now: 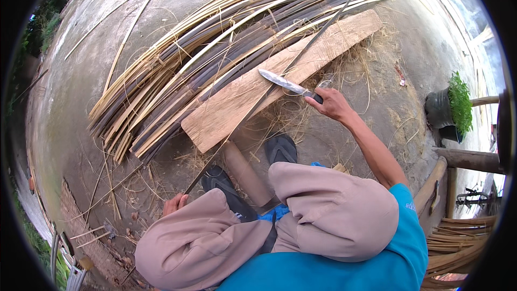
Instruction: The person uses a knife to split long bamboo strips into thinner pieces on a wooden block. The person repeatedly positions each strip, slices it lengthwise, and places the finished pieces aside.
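My right hand (330, 105) is closed round the dark handle of a knife (284, 82). Its blade points left and crosses over a long, narrow dark bamboo strip (249, 112). That strip runs slantwise across a pale wooden board (226, 112), from the far right down to my left knee. At its near end my left hand (175, 203) has its fingers closed on it, and the knee hides part of this hand. Whether the blade touches the strip or hovers just above, I cannot tell. The board's near edge rests over a thick round log (245, 175) between my feet.
Beyond the board lies a large bundle of split bamboo strips (177, 67). Thin shavings (301, 113) litter the ground around the board. A potted green plant (458, 105) stands at the right, above a wooden pole frame (468, 160). More strips (458, 248) lie at the lower right.
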{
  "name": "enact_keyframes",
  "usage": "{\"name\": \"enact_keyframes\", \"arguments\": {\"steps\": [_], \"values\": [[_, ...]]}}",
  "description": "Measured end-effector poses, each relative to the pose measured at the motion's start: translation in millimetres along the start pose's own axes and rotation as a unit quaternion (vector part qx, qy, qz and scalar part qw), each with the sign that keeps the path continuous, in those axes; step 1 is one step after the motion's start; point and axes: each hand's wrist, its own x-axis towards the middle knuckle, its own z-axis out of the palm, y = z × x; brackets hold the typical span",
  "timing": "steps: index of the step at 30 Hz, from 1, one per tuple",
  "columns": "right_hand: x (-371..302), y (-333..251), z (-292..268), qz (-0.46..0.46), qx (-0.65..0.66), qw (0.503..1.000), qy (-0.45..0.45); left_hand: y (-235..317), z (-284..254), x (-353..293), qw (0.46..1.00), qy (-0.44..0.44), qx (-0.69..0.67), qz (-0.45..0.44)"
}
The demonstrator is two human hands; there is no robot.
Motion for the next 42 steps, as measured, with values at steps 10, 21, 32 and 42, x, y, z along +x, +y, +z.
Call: {"name": "enact_keyframes", "arguments": {"steps": [10,21,32,42], "values": [[-27,-1,58,0.152,0.16,0.971,0.095,91,17,60,0.978,-0.026,-0.205,-0.032],[-112,-96,84,-0.045,0.124,0.99,-0.055,152,46,89,0.978,0.069,-0.164,0.109],[-67,-55,43,0.089,0.131,0.987,-0.009,146,43,82,0.98,0.098,-0.13,0.11],[-14,12,17,0.191,0.163,0.964,0.091,63,12,21,0.988,0.053,-0.14,0.042]]}}
